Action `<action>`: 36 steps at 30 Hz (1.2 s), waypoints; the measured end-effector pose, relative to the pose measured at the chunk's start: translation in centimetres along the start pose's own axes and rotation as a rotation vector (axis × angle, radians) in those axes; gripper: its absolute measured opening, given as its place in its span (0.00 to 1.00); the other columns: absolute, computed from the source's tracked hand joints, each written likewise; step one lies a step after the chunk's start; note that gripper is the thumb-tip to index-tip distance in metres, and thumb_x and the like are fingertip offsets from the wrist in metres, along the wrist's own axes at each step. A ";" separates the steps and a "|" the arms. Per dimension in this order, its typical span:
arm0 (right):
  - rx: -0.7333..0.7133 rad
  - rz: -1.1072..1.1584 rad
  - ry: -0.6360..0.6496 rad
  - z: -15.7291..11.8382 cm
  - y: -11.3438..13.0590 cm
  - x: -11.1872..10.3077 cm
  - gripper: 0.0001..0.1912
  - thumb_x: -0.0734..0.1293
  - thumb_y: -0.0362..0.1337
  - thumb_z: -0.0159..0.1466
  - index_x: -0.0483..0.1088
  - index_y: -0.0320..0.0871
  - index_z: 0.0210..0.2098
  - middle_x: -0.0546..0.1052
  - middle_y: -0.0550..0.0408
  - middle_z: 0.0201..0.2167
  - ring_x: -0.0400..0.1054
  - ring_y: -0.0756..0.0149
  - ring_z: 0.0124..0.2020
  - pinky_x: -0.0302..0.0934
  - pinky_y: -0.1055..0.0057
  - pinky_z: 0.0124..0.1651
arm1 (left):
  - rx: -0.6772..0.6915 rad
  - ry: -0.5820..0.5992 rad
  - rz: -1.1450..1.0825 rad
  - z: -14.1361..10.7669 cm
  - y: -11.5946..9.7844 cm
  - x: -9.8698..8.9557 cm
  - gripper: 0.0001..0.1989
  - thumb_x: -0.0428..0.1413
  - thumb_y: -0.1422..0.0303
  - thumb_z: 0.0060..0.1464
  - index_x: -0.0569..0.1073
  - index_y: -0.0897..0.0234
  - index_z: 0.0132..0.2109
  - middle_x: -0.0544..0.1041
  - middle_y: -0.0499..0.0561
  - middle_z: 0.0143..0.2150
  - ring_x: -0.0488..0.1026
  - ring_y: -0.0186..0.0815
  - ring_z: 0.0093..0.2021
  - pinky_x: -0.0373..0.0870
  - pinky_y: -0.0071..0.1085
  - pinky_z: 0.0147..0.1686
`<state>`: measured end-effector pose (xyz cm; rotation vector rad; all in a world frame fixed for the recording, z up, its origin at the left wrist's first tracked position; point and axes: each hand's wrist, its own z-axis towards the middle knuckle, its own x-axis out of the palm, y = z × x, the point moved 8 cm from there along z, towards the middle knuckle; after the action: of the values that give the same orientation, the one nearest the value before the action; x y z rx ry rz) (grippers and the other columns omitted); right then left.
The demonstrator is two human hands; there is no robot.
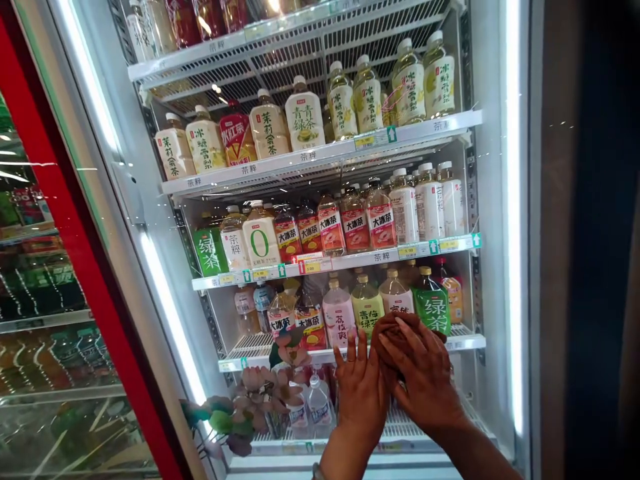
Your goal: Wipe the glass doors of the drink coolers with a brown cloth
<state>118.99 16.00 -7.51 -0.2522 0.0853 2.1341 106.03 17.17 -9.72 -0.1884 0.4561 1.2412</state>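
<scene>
My left hand [361, 390] is open, its fingers stretched upward and lying against what looks like the glass door of a lit drinks cooler. Close beside it, my right hand [426, 377] presses a bunched brown cloth [393, 333] to the same surface. The fingers lie over the cloth, which hides part of the bottles behind. Beyond the hands stand a pink-labelled bottle [339, 313], a yellow-green bottle [368, 301] and a green-labelled bottle [431, 300]. Faint scribble-like pink marks show higher up, in front of the upper bottles.
Several white shelves [325, 157] of bottled drinks fill the cooler. Pinkish flowers with green leaves [260, 393] appear at the lower left, perhaps as a reflection. A red frame [95, 267] divides off another cooler on the left. A bright light strip [513, 200] runs down the right side.
</scene>
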 end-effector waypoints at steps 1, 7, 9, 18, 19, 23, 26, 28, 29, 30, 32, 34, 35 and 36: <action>-0.036 -0.005 0.044 -0.3 0.0 0.0 0.34 0.69 0.38 0.62 0.65 0.57 0.67 0.66 0.51 0.69 0.52 0.38 0.73 0.56 0.34 0.68 | 0.004 0.008 0.002 0.0 0.1 -0.1 0.38 0.52 0.75 0.62 0.50 0.57 0.76 0.63 0.58 0.72 0.58 0.46 0.74 0.46 0.54 0.76; -0.249 -0.016 0.117 -0.6 -0.5 -0.7 0.30 0.70 0.42 0.64 0.68 0.56 0.66 0.65 0.54 0.70 0.45 0.43 0.77 0.46 0.38 0.77 | -0.020 0.004 0.020 0.2 -0.5 -0.6 0.38 0.51 0.75 0.63 0.48 0.59 0.77 0.61 0.57 0.73 0.56 0.44 0.75 0.46 0.48 0.76; -0.253 0.021 0.011 0.9 -1.0 -1.2 0.26 0.70 0.37 0.64 0.71 0.58 0.62 0.70 0.55 0.66 0.50 0.47 0.75 0.48 0.41 0.77 | -0.013 -0.025 0.012 0.8 -1.0 -0.8 0.39 0.51 0.75 0.63 0.46 0.59 0.77 0.60 0.57 0.74 0.56 0.44 0.75 0.46 0.48 0.76; -0.518 -0.066 -0.191 14.6 -2.0 -4.5 0.21 0.71 0.35 0.66 0.73 0.55 0.58 0.76 0.55 0.59 0.64 0.57 0.65 0.63 0.49 0.68 | -0.021 -0.123 -0.074 12.8 -0.7 -3.6 0.40 0.48 0.72 0.67 0.36 0.62 0.78 0.48 0.61 0.78 0.39 0.48 0.78 0.46 0.58 0.75; -0.526 -0.100 -0.208 16.1 -2.6 -5.1 0.21 0.71 0.35 0.66 0.73 0.55 0.58 0.76 0.55 0.59 0.65 0.58 0.63 0.64 0.51 0.67 | -0.004 -0.140 -0.081 14.6 -0.9 -4.1 0.39 0.47 0.71 0.68 0.36 0.61 0.78 0.48 0.60 0.79 0.38 0.47 0.79 0.44 0.59 0.75; -0.488 -0.195 -0.282 20.5 -6.0 -7.4 0.21 0.71 0.35 0.66 0.73 0.55 0.58 0.76 0.53 0.58 0.67 0.56 0.59 0.66 0.54 0.61 | 0.057 -0.241 -0.115 21.2 -1.9 -6.1 0.39 0.45 0.67 0.70 0.31 0.62 0.78 0.44 0.59 0.79 0.34 0.45 0.79 0.38 0.56 0.76; -0.377 -0.184 -0.329 20.9 -8.7 -8.3 0.21 0.69 0.35 0.66 0.74 0.56 0.58 0.74 0.52 0.58 0.67 0.53 0.59 0.66 0.53 0.60 | 0.104 -0.292 -0.092 24.5 -2.5 -7.4 0.39 0.45 0.66 0.71 0.30 0.63 0.78 0.43 0.56 0.80 0.35 0.43 0.79 0.35 0.53 0.77; -0.293 -0.144 -0.358 19.8 -9.6 -8.3 0.22 0.69 0.35 0.66 0.72 0.57 0.59 0.72 0.51 0.60 0.65 0.50 0.62 0.65 0.48 0.61 | 0.132 -0.302 -0.056 25.8 -2.6 -7.8 0.39 0.45 0.65 0.71 0.30 0.64 0.77 0.43 0.57 0.80 0.36 0.42 0.79 0.33 0.52 0.77; -0.271 -0.126 -0.360 18.9 -9.5 -8.1 0.24 0.69 0.35 0.66 0.71 0.58 0.61 0.70 0.51 0.61 0.64 0.49 0.63 0.64 0.46 0.62 | 0.146 -0.304 -0.037 26.1 -2.5 -7.8 0.40 0.45 0.65 0.70 0.31 0.65 0.77 0.43 0.57 0.79 0.36 0.42 0.79 0.31 0.52 0.77; -0.266 -0.113 -0.356 18.1 -9.2 -7.7 0.26 0.69 0.35 0.65 0.70 0.57 0.62 0.69 0.50 0.63 0.62 0.47 0.65 0.62 0.43 0.64 | 0.162 -0.305 -0.018 26.2 -2.5 -7.7 0.40 0.46 0.66 0.70 0.31 0.66 0.77 0.43 0.57 0.79 0.36 0.42 0.79 0.30 0.51 0.77; -0.284 -0.103 -0.334 17.0 -8.0 -6.8 0.29 0.71 0.39 0.64 0.68 0.56 0.64 0.67 0.48 0.65 0.59 0.44 0.67 0.58 0.38 0.68 | 0.197 -0.303 0.015 26.0 -2.5 -7.3 0.40 0.46 0.66 0.70 0.31 0.66 0.77 0.44 0.57 0.79 0.36 0.41 0.79 0.29 0.51 0.77; -0.315 -0.123 -0.311 17.4 -7.0 -6.2 0.30 0.72 0.42 0.63 0.67 0.55 0.64 0.66 0.48 0.66 0.57 0.43 0.69 0.53 0.35 0.71 | 0.213 -0.307 0.045 25.6 -2.5 -6.9 0.39 0.46 0.67 0.70 0.32 0.67 0.77 0.45 0.57 0.79 0.36 0.40 0.79 0.29 0.49 0.77; -0.333 -0.144 -0.308 18.2 -6.8 -6.2 0.30 0.73 0.44 0.63 0.68 0.55 0.63 0.66 0.48 0.66 0.56 0.43 0.70 0.52 0.35 0.72 | 0.210 -0.310 0.057 25.5 -2.5 -6.8 0.39 0.46 0.67 0.69 0.33 0.68 0.77 0.46 0.57 0.79 0.36 0.40 0.79 0.28 0.48 0.77; -0.352 -0.169 -0.305 19.4 -6.8 -6.3 0.29 0.73 0.44 0.63 0.68 0.56 0.63 0.66 0.49 0.66 0.57 0.44 0.70 0.51 0.36 0.72 | 0.200 -0.314 0.069 25.4 -2.4 -6.8 0.39 0.46 0.67 0.69 0.34 0.69 0.77 0.47 0.57 0.79 0.36 0.39 0.79 0.28 0.48 0.77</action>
<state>125.18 17.65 12.99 -0.1290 -0.4761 1.9848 112.52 20.20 15.69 0.1923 0.3124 1.2577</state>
